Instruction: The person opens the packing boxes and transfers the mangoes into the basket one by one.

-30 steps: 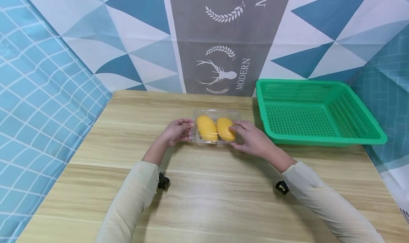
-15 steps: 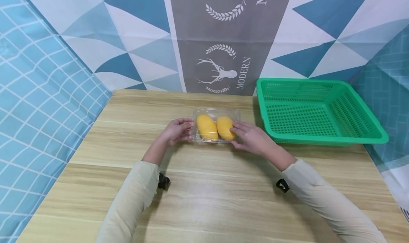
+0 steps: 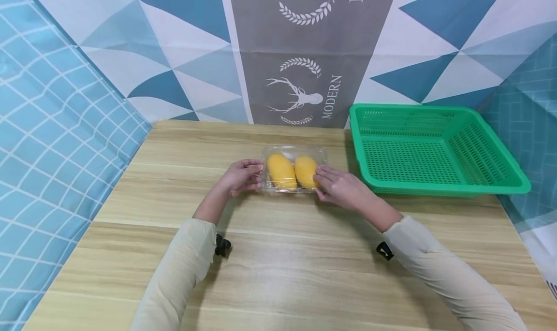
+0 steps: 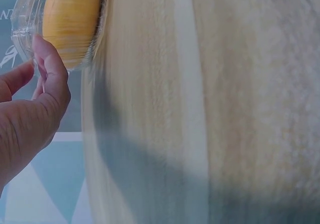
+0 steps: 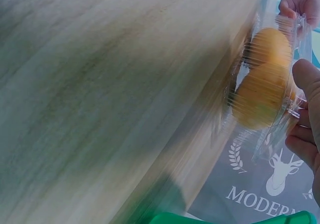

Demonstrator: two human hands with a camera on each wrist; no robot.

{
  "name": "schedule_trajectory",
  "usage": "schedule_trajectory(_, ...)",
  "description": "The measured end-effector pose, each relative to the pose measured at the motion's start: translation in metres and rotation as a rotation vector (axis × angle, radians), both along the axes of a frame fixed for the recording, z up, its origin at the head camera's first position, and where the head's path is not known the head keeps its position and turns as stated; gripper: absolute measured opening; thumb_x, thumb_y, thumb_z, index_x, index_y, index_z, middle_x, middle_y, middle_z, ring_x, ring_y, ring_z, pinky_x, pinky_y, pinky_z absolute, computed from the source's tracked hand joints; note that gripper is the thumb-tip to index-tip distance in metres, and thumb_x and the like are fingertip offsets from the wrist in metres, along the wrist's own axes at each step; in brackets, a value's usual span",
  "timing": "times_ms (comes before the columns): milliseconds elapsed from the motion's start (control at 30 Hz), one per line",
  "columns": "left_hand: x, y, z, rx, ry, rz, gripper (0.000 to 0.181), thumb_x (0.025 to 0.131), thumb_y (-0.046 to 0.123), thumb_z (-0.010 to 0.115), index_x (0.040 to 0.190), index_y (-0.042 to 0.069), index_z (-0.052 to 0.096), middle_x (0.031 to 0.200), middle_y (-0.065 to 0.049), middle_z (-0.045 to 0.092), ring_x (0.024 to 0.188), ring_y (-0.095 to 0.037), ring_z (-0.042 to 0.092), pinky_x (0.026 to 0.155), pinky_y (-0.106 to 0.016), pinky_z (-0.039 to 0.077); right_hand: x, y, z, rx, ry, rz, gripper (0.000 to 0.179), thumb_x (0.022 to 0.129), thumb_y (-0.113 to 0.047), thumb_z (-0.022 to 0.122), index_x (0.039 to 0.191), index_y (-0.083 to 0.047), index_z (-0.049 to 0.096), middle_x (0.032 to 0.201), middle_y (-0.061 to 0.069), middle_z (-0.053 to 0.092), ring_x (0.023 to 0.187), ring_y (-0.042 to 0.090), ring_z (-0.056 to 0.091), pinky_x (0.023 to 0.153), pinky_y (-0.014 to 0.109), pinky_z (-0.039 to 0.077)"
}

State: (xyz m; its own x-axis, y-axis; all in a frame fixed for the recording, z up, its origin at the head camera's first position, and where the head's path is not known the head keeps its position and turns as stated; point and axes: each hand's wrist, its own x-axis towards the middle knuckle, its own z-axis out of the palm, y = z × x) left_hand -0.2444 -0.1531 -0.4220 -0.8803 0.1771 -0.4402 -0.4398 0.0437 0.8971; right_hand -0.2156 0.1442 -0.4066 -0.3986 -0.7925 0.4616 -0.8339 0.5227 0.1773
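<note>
A clear plastic box (image 3: 301, 151) sits on the table with two yellow mangoes side by side inside, the left mango (image 3: 281, 170) and the right mango (image 3: 306, 170). My left hand (image 3: 244, 177) pinches the box's left end; in the left wrist view, the thumb and fingers of this hand (image 4: 37, 102) meet at the plastic rim. At the opposite end, my right hand (image 3: 341, 188) grips the right side, its thumb near the front corner and its fingers over the upper edge. In the right wrist view, ridged plastic walls (image 5: 240, 92) partly blur the mangoes.
To the right, a green slotted basket (image 3: 448, 188) stands against the patterned back wall covering (image 3: 300, 46). The wooden table (image 3: 287, 273) spreads in front of the box. A blue gridded sheet (image 3: 56, 142) hangs along the left side.
My right fingertips have drawn slightly back from over the right mango onto the box's edge. The left hand and the box stay nearly in place, while the head view tilts slightly.
</note>
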Motion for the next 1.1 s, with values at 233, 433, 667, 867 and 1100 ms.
schedule_trajectory(233, 0.001, -0.001, 0.005, -0.030, 0.002, -0.011, 0.042, 0.097, 0.016, 0.050, 0.134, 0.001, 0.041, 0.097, -0.005, 0.053, 0.072, -0.011, 0.056, 0.067, -0.023, 0.055, -0.001, 0.004, 0.000, -0.039, -0.061, 0.006, 0.037, 0.078, -0.021, 0.071, 0.107, 0.001, 0.067, 0.113, 0.020, 0.066, 0.107, 0.031, 0.063, 0.087, 0.039, 0.053)
schedule_trajectory(433, 0.002, 0.000, 0.008, -0.059, 0.076, 0.005, 0.046, 0.097, 0.016, 0.048, 0.139, 0.003, 0.036, 0.119, -0.014, 0.051, 0.088, -0.017, 0.059, 0.075, -0.025, 0.055, -0.002, 0.007, 0.003, -0.082, -0.082, 0.025, 0.039, 0.077, -0.021, 0.070, 0.108, 0.001, 0.066, 0.114, 0.019, 0.065, 0.108, 0.032, 0.062, 0.087, 0.040, 0.053)
schedule_trajectory(667, 0.000, 0.002, 0.011, -0.070, 0.259, 0.086, 0.044, 0.093, 0.008, 0.051, 0.135, -0.001, 0.042, 0.136, -0.020, 0.043, 0.116, -0.026, 0.049, 0.104, -0.036, 0.043, -0.004, 0.006, 0.007, -0.170, -0.102, 0.015, 0.042, 0.076, -0.022, 0.069, 0.109, 0.003, 0.065, 0.112, 0.019, 0.065, 0.104, 0.031, 0.063, 0.085, 0.039, 0.054)
schedule_trajectory(867, 0.001, 0.006, 0.017, -0.136, 0.351, 0.145, 0.033, 0.092, 0.012, 0.053, 0.122, -0.002, 0.056, 0.128, -0.017, 0.053, 0.115, -0.023, 0.048, 0.108, -0.041, 0.036, -0.004, 0.003, 0.013, -0.292, -0.194, -0.051, 0.038, 0.080, -0.021, 0.065, 0.112, 0.000, 0.065, 0.116, 0.017, 0.064, 0.108, 0.030, 0.061, 0.090, 0.041, 0.052)
schedule_trajectory(1100, 0.000, 0.007, 0.018, -0.137, 0.419, 0.193, 0.028, 0.093, 0.011, 0.051, 0.116, -0.002, 0.062, 0.127, -0.014, 0.058, 0.116, -0.017, 0.052, 0.106, -0.035, 0.038, -0.005, -0.003, 0.023, -0.487, -0.409, -0.159, 0.037, 0.086, -0.019, 0.063, 0.118, -0.003, 0.062, 0.124, 0.017, 0.060, 0.115, 0.031, 0.056, 0.093, 0.045, 0.050)
